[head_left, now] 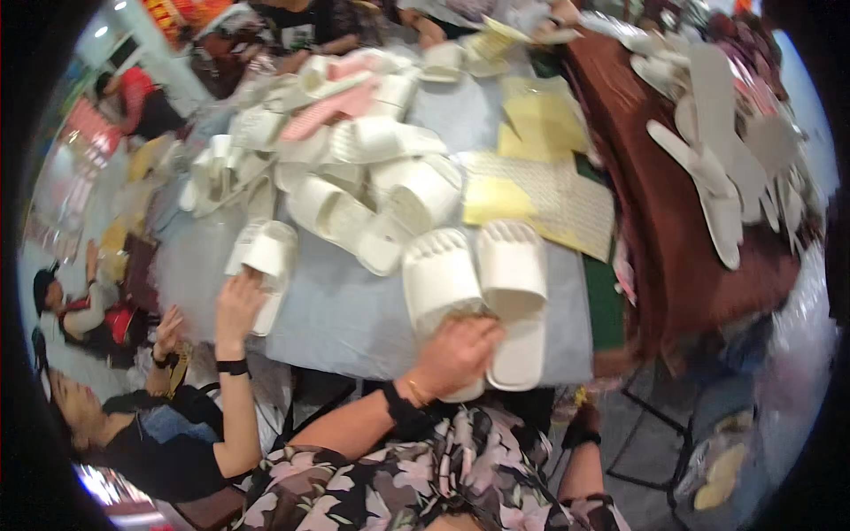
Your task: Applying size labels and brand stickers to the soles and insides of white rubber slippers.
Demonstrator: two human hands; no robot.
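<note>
Two white slippers lie side by side at the near edge of the table, toes pointing away from me. My left hand [454, 355] is over the heel part of the left slipper [440, 270], with bent fingers gripping its inner edge near the other one. The right slipper [515, 296] lies flat beside it, and its sole shows below the broad strap. Below the table edge, to the right, hangs my right hand [583, 419]; it is dark and blurred, so its fingers cannot be made out.
Many white slippers [372, 190] and pink soles [329, 108] are heaped on the table [332, 332]. Yellowish sheets [540, 186] lie to the right. A brown cloth [673, 296] carries loose soles [699, 190]. At left, a co-worker's hand [239, 305] touches a white slipper [270, 252].
</note>
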